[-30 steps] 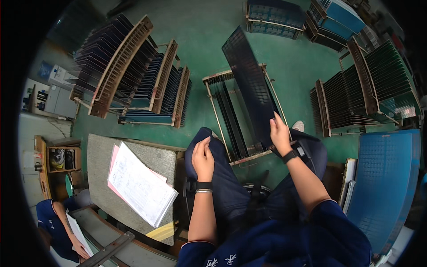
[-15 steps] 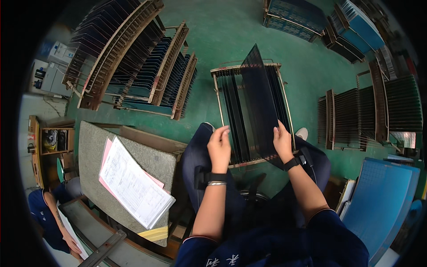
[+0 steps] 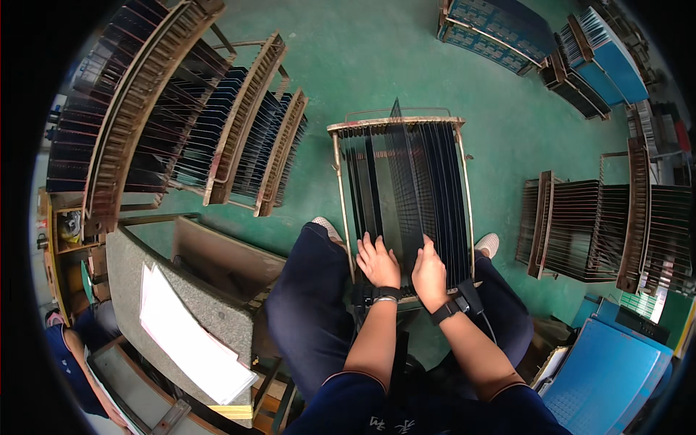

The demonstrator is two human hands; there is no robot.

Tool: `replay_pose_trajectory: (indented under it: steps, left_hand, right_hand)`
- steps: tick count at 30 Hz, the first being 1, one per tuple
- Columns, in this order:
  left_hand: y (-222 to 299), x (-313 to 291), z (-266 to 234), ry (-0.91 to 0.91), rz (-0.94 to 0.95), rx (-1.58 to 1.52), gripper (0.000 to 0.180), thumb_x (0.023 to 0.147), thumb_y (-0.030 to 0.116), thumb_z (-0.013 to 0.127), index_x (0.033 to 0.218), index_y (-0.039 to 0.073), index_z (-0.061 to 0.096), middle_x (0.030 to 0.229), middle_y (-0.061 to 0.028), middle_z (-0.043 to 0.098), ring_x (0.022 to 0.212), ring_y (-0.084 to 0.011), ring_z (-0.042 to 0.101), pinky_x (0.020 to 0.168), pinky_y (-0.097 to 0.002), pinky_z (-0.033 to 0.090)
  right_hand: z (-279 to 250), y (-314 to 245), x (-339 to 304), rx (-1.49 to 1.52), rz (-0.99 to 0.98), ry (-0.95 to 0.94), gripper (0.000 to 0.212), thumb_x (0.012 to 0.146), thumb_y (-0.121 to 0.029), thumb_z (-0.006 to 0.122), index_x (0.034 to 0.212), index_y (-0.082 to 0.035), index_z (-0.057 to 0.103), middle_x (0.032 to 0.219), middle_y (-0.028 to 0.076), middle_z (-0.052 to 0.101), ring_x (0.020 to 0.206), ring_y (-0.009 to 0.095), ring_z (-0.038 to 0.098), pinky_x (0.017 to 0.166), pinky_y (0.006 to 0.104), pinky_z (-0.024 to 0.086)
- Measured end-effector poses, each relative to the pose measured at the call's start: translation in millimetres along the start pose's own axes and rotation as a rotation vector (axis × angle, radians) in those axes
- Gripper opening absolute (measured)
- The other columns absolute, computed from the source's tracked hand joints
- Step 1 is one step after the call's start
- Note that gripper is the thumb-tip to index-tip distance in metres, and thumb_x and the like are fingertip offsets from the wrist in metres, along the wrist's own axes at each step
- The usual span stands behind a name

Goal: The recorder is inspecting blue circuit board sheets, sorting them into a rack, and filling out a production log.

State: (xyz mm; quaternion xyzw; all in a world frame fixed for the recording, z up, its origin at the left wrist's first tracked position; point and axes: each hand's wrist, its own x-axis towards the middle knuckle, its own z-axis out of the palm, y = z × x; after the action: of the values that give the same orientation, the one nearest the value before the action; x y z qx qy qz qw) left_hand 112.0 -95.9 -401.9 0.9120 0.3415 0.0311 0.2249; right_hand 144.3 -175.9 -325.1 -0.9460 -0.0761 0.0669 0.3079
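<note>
A metal rack point(image 3: 337, 177) stands on the floor between my knees, holding several thin dark panels point(image 3: 442, 196) on edge. My right hand point(image 3: 430, 277) pinches the near edge of one dark panel point(image 3: 406, 174), whose far corner rises above the rack's far rail. This panel is tilted and partly inside the rack, with a gap to its left. My left hand point(image 3: 378, 263) has its fingers spread over the near ends of the panels on the left side. Whether those fingertips touch a panel is hard to tell.
More racks of dark panels stand at the left point(image 3: 246, 123) and right point(image 3: 580, 217). Papers point(image 3: 188, 341) lie on a grey table point(image 3: 127, 268) to my left. Stacked blue panels point(image 3: 602, 362) are at the lower right. Another person's arm point(image 3: 87, 370) shows at lower left.
The dark panel in my right hand has gone down into the rack and stands more upright. My left hand has moved over the rack and its fingers have spread. The view has shifted.
</note>
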Motion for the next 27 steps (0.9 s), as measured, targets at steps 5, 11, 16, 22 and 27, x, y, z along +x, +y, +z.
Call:
replay_pose_trajectory:
  steps: [5,11,16,22,27]
  left_hand:
    - [-21.4,7.4,10.1,0.033,0.03,-0.095,0.036,0.076,0.017,0.067,0.109,0.009,0.057,0.133,-0.0123,0.041,0.125,-0.0329,0.036,0.101,-0.0465,0.029]
    - [-6.3,5.0,12.5,-0.012,0.054,0.016,0.027,0.076,0.027,0.068,0.094,0.009,0.06,0.138,-0.0125,0.038,0.129,-0.0328,0.033,0.104,-0.0477,0.026]
    - [-18.9,4.6,24.0,-0.004,0.083,0.062,0.014,0.078,0.021,0.064,0.086,0.01,0.06,0.143,-0.0134,0.033,0.131,-0.0328,0.031,0.106,-0.0492,0.024]
    - [-3.0,3.1,6.7,-0.043,0.103,-0.084,0.007,0.074,0.012,0.057,0.079,0.007,0.057,0.147,-0.0119,0.029,0.136,-0.0295,0.025,0.107,-0.0552,0.016]
    - [11.8,-0.7,-67.2,-0.015,0.212,-0.446,0.008,0.076,-0.001,0.055,0.082,-0.002,0.05,0.118,-0.0196,0.058,0.092,-0.0386,0.061,0.072,-0.0394,0.051]
  right_hand:
    - [-16.9,-16.0,-6.6,0.092,0.087,-0.12,0.038,0.09,-0.006,0.046,0.128,-0.002,0.042,0.086,0.022,0.063,0.077,0.041,0.061,0.066,0.046,0.05]
    - [12.2,-5.1,4.0,0.004,0.095,-0.129,0.039,0.088,-0.007,0.048,0.126,-0.003,0.043,0.091,0.023,0.063,0.08,0.041,0.062,0.069,0.0456,0.05]
    - [12.0,11.5,-4.4,0.094,0.128,-0.148,0.041,0.089,-0.007,0.046,0.129,-0.006,0.041,0.09,0.022,0.063,0.082,0.041,0.061,0.07,0.0465,0.05]
    - [42.5,9.7,-2.2,-0.188,0.019,-0.148,0.047,0.088,-0.023,0.05,0.13,-0.003,0.041,0.132,0.011,0.047,0.116,0.028,0.045,0.091,0.0413,0.04]
    - [22.2,17.8,0.1,-0.224,-0.005,-0.285,0.055,0.088,-0.019,0.05,0.138,-0.004,0.033,0.136,0.012,0.042,0.117,0.031,0.043,0.091,0.0446,0.039]
